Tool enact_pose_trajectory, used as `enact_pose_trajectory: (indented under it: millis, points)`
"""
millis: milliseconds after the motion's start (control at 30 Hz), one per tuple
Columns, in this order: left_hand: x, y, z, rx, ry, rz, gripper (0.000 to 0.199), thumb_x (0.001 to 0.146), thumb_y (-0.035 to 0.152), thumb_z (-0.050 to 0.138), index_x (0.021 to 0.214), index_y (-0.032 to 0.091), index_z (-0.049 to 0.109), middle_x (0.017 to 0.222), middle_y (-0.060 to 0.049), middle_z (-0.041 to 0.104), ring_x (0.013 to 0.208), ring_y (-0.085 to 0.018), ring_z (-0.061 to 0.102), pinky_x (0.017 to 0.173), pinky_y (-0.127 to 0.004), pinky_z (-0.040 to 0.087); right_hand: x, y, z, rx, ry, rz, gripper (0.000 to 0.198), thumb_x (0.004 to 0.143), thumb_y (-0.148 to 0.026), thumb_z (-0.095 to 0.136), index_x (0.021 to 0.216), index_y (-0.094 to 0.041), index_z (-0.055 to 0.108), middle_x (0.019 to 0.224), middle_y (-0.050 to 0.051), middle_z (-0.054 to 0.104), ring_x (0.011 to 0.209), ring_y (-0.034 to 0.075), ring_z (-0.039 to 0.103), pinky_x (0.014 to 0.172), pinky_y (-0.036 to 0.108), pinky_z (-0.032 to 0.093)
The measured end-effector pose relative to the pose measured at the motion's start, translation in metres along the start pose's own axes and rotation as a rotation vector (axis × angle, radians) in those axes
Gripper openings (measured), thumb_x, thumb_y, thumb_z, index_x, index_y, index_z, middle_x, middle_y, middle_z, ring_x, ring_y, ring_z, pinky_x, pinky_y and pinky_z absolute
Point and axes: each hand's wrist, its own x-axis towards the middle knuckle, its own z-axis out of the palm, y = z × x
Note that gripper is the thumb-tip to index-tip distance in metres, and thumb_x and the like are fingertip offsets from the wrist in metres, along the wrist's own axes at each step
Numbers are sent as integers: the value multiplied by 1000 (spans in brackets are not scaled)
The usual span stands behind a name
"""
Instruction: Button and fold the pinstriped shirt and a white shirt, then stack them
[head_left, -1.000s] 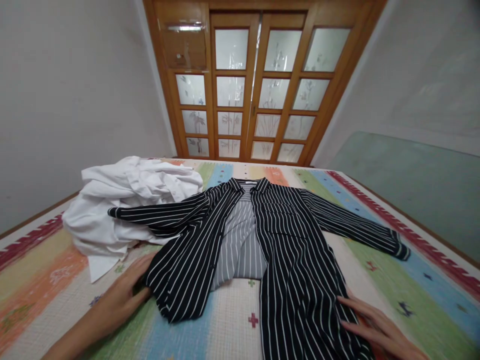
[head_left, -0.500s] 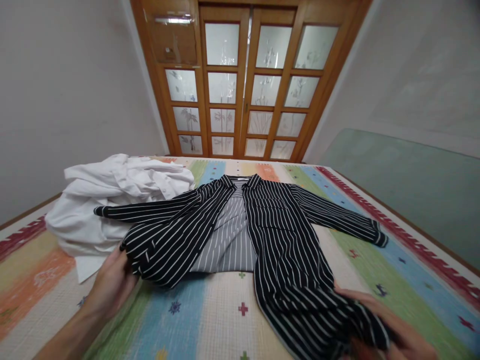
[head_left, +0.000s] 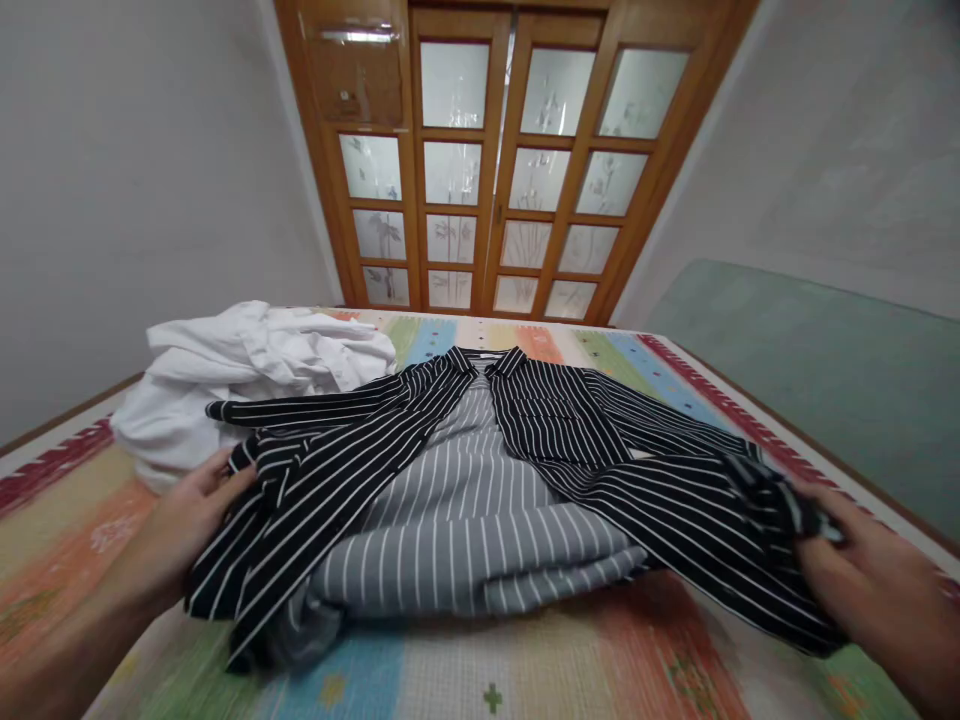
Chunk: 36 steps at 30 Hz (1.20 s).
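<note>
A black shirt with white stripes (head_left: pixel 555 410) lies unbuttoned, its collar at the far end and its grey inner side showing down the middle. My left hand (head_left: pixel 199 510) grips the shirt's left side, thumb on top of the bunched cloth. On the right, my right hand (head_left: pixel 862 560) is closed around the gathered edge of the other front panel. Between my hands the lower part of the shirt is raised in a fold. Both sleeves stretch outward, the left one reaching over white cloth.
Crumpled white cloth (head_left: pixel 247 370) is heaped at the left on a colourful striped bedspread (head_left: pixel 450 665). A pale green panel (head_left: pixel 810 350) stands along the right side. Wooden doors with glass panes (head_left: pixel 480 170) rise beyond the bed, between grey walls.
My right hand has moved right and up, drawing the right panel outward. My left hand has risen slightly, and the shirt's grey back now spreads wider and nearer to me.
</note>
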Motion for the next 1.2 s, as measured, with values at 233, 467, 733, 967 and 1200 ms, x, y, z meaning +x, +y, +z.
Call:
enact_pose_trajectory:
  millis: [233,467,733,967,1200]
  points:
    - [-14,-63,-12,577,-255,420,77,64,40,69,137,30,46,137,-6,56,122,-34,55,102,-45,48,-32,-37,34,133,-307,-266,71,64,-16,48,134,-30,52,111,8,68,79,23,70,60,32,57]
    - [-21,-53,13,779,-370,747,50,76,42,63,125,33,61,136,-4,57,127,-33,46,110,-51,34,-30,-63,34,176,-408,-491,58,61,-10,47,109,-34,69,126,4,61,115,28,59,96,45,52]
    - [12,4,63,749,-479,799,44,95,48,36,77,21,66,75,-3,68,74,-18,58,85,-34,43,27,-116,42,287,-449,-413,26,69,-13,41,77,-24,63,74,3,68,71,20,64,69,30,52]
    - [13,29,87,909,-488,591,55,87,67,39,69,19,60,65,-4,65,60,-19,59,61,-28,42,60,-125,21,425,91,-158,21,85,-30,44,66,-22,50,57,-1,53,54,16,49,52,27,40]
    - [5,-12,115,1079,-805,657,45,93,51,36,78,19,65,78,-11,70,78,-27,67,73,-35,48,30,-122,40,112,-711,-648,22,74,-14,56,58,-20,41,60,-4,48,57,11,41,58,25,30]
